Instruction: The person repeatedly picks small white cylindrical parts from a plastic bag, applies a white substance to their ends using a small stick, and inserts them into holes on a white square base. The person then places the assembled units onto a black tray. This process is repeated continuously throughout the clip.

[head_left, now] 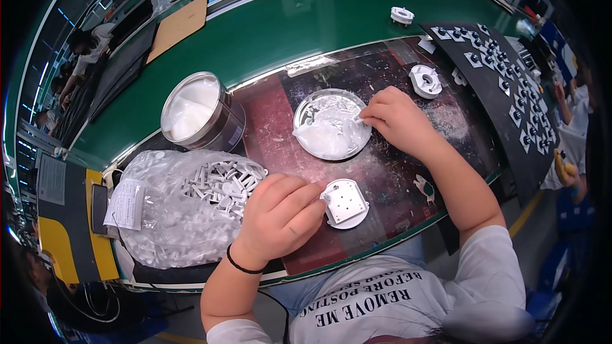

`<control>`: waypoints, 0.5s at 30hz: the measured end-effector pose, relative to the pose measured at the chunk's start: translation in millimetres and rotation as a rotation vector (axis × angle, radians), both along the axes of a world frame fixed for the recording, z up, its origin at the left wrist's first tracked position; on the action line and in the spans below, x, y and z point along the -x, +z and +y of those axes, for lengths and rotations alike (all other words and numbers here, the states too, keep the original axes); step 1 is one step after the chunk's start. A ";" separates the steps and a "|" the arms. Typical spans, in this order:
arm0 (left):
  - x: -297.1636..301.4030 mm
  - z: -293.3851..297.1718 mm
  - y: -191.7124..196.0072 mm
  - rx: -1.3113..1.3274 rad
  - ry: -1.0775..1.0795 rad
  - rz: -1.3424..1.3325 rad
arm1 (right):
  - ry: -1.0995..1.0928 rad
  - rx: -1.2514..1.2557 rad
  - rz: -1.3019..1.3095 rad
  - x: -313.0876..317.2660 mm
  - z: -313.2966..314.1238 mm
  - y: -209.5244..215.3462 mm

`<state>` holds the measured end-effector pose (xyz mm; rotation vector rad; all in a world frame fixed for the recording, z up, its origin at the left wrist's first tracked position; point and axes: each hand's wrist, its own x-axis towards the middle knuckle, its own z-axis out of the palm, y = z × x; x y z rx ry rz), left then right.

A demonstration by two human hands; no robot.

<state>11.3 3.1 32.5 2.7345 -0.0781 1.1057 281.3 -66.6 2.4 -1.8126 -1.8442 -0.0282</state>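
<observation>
Two hands working | left hand (280, 216) pinching white plastic plate (345, 203) at its edge, lower centre; looking light, rigid | right hand (395, 121) fingers closed, dipping thin stick (354, 116) into paste dish (331, 124)

Bright, even overhead light | glare on green surface (299, 25) far edge and tin (199, 114) rim | soft shadows under hands | strong fisheye bending, black vignette at corners | slight blur toward rim

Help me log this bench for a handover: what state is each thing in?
Tin: open, filled with white paste.
Dish: smeared with white paste.
Bag: open, full of white parts.
White plate part: flat, held by left hand.
Right hand: fingertips at dish rim.
Black mat: rows of parts laid out.
</observation>
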 end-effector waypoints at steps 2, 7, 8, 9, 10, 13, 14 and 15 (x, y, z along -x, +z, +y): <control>-0.1 0.1 -0.2 0.003 0.001 0.008 | -0.006 -0.009 -0.037 1.1 -1.1 1.3; 0.0 1.6 0.7 -0.035 -0.011 0.022 | -0.018 0.003 -0.074 3.8 -4.0 6.2; 0.1 1.7 0.2 -0.037 -0.010 0.022 | -0.018 0.003 -0.083 4.0 -4.3 6.0; 0.2 1.7 -0.1 -0.039 -0.009 0.023 | -0.018 0.003 -0.092 4.1 -4.4 6.0; 0.3 1.6 0.1 -0.036 -0.009 0.028 | -0.022 0.012 -0.093 4.3 -4.5 6.3; 1.0 1.6 0.5 -0.028 -0.010 0.038 | -0.024 0.020 -0.094 4.7 -4.2 6.4; 0.9 2.0 0.3 -0.027 -0.012 0.038 | -0.019 0.010 -0.091 3.9 -3.8 4.4; 0.8 2.1 0.2 -0.026 -0.015 0.039 | -0.014 0.000 -0.089 3.3 -3.5 3.1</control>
